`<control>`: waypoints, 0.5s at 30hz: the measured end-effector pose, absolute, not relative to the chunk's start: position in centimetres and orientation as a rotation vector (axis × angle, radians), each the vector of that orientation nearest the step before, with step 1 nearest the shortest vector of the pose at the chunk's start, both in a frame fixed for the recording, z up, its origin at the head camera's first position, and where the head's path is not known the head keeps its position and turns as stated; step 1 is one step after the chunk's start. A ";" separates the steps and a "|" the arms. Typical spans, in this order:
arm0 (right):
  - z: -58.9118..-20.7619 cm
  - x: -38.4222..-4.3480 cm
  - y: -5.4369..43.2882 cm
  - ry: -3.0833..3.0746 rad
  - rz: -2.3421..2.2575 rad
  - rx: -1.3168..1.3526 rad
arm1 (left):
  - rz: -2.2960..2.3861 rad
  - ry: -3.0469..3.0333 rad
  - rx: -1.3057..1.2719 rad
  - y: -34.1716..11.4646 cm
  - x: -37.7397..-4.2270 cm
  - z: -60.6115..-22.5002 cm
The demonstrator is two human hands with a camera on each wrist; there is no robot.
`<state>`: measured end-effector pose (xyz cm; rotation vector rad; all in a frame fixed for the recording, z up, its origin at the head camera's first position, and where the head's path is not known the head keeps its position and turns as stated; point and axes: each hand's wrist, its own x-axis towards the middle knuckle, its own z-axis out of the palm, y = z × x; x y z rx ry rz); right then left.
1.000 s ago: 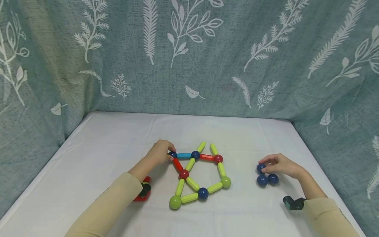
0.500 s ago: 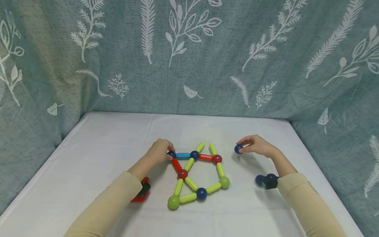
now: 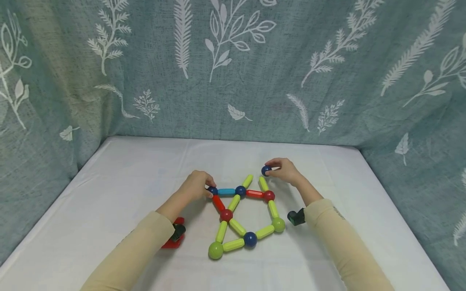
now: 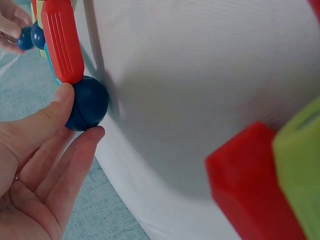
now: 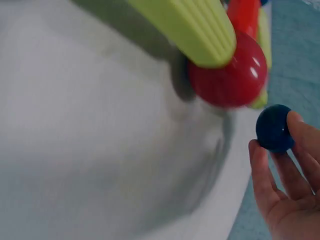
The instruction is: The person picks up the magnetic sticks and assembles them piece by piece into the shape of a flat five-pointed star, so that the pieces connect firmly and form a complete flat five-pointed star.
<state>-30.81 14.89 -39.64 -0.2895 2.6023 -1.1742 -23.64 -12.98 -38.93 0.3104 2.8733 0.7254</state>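
My right hand [image 3: 285, 171] pinches a dark blue ball [image 3: 265, 171] between thumb and fingers. That ball is just beyond the tip of a lime green stick [image 3: 263, 184] rising from a red ball [image 3: 269, 196]. In the right wrist view, the held blue ball [image 5: 274, 127] appears apart from the red ball [image 5: 230, 72]. My left hand [image 3: 196, 186] grips another blue ball [image 3: 212, 190] at the far left corner of a ball-and-stick figure. A red stick [image 4: 64, 42] meets this ball [image 4: 89, 102] in the left wrist view.
Red pieces [image 3: 171, 243] lie under my left wrist, partly covered by the black wrist camera [image 3: 178, 232]. A green ball [image 3: 215, 250] forms the figure's near corner. White cloth [image 3: 145, 161] covers the table, and a leafy green curtain [image 3: 218, 117] hangs behind it.
My right hand has taken a blue ball from the group at the right and carried it left to the figure's far side. The remaining balls there are now hidden. My left hand stays put.
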 end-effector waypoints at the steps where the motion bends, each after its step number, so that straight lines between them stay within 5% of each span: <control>1: -39.7 -30.9 14.5 2.599 -1.171 -0.297 | 0.726 2.874 0.309 -13.0 -23.6 -39.0; 15: -39.9 -31.5 11.2 2.661 -0.927 -0.429 | 0.716 2.881 0.301 -13.1 -23.7 -39.1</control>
